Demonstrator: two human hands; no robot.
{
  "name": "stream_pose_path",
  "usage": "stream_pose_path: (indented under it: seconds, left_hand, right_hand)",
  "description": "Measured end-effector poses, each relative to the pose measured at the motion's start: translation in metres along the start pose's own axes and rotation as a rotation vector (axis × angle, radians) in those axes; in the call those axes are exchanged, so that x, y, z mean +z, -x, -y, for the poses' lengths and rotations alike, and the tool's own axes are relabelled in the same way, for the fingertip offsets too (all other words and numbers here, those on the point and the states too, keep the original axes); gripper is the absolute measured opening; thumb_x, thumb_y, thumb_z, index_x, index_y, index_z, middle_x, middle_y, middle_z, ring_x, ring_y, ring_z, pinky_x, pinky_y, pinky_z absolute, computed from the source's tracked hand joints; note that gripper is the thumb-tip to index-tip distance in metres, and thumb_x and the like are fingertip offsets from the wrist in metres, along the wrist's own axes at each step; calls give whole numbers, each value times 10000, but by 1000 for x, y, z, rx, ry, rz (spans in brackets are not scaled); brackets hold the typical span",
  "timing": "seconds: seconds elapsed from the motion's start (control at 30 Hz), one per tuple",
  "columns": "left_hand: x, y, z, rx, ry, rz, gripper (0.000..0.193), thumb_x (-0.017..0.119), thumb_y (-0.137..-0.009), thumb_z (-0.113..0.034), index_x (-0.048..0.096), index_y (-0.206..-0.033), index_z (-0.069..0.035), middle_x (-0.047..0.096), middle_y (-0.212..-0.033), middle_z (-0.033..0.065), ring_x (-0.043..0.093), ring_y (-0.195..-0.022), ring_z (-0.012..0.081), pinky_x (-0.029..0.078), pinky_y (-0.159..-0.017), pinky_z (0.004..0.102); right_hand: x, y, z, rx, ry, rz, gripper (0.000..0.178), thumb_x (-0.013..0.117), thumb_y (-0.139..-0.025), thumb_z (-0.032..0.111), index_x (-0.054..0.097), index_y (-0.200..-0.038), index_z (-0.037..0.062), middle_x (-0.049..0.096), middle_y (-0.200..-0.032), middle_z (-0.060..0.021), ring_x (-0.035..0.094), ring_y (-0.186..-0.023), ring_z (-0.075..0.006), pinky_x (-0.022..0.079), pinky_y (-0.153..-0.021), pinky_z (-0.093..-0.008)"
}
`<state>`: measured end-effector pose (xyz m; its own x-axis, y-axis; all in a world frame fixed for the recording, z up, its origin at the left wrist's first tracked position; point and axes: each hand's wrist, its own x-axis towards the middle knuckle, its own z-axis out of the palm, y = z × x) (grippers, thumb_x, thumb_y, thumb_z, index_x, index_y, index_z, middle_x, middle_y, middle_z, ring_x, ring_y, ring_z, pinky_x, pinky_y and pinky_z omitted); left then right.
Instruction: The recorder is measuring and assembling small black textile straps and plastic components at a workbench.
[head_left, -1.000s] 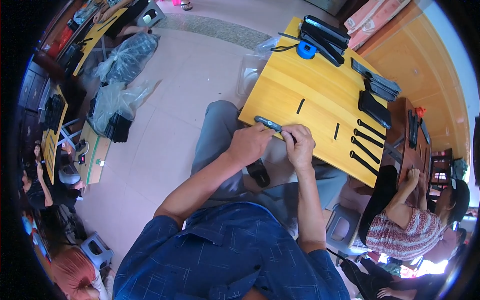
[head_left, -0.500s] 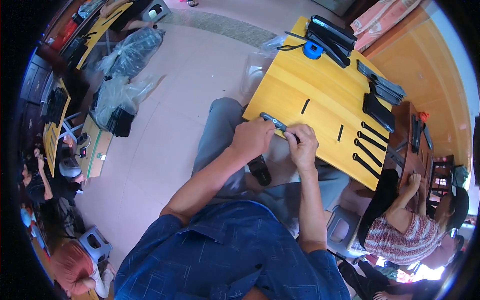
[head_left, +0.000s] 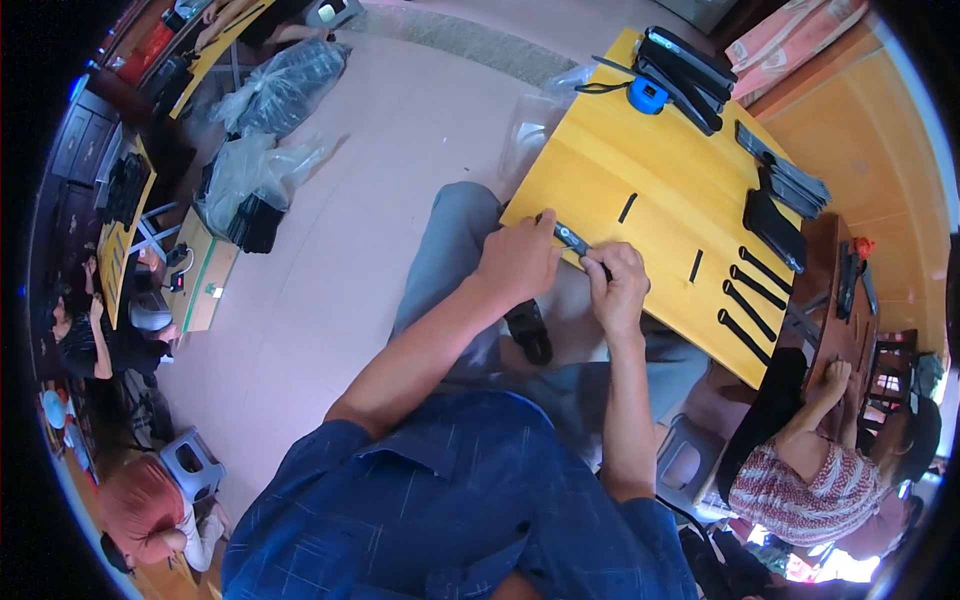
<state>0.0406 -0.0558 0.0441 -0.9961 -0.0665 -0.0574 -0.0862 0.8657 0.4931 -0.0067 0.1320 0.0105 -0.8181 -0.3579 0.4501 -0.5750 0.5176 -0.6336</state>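
Observation:
Both my hands meet at the near left edge of the yellow table, holding a narrow dark grey piece point(head_left: 571, 238) with a small pale round mark on it. My left hand point(head_left: 518, 264) is closed round its left end. The thumb and fingers of my right hand point(head_left: 619, 287) pinch the other end and hide part of it. Two short black strips point(head_left: 628, 208) lie apart on the table beyond my hands. To the right, several black straps point(head_left: 745, 337), each with a loop at one end, lie in a row.
On the yellow table point(head_left: 590, 150) sit a blue tape measure point(head_left: 647, 96), black cases point(head_left: 690, 75), grey flat pieces point(head_left: 785, 168) and a black pouch point(head_left: 775, 232). A clear plastic bin point(head_left: 527, 135) stands beside it. Filled plastic bags point(head_left: 290, 90) lie on the floor; co-workers sit left and right.
My left hand has shifted up the piece and now covers its left end, which showed before. My right hand keeps its pinch. The whole view has swung slightly, moving the table rightward.

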Motion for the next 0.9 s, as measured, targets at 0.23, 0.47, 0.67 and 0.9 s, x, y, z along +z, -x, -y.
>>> stream_pose_path:
  seconds: [0.23, 0.47, 0.67, 0.9]
  left_hand:
    - [-3, -4, 6, 8, -52, -21, 467, 627, -981, -277, 614, -1371, -21, 701, -1024, 201, 721, -892, 386, 583, -767, 510]
    - [-7, 2, 4, 46, -80, -12, 371, 644, -968, -271, 673, -1261, -44, 695, -995, 177, 720, -865, 390, 581, -728, 522]
    - [4, 31, -6, 11, -16, -29, 354, 639, -959, -242, 590, -1248, -43, 694, -1031, 188, 722, -858, 404, 583, -714, 537]
    - [8, 29, -5, -39, 46, -53, 392, 635, -966, -250, 546, -1278, -31, 700, -1117, 211, 724, -897, 417, 578, -747, 562]
  right_hand:
    - [0, 0, -4, -17, -10, 20, 69, 778, -816, 55, 717, -846, 48, 664, -843, -110, 645, -852, -319, 519, -777, -421]
    - [-9, 0, -8, -23, -55, 76, 71, 777, -812, 56, 714, -844, 42, 659, -848, -118, 641, -854, -328, 516, -785, -424]
    - [-25, -2, 7, -84, -15, 158, 77, 776, -811, 56, 714, -855, 46, 665, -876, -113, 640, -866, -334, 516, -788, -429]
    - [2, 3, 3, -75, -79, 72, 96, 786, -799, 58, 709, -855, 58, 676, -893, -102, 647, -880, -325, 523, -793, -420]
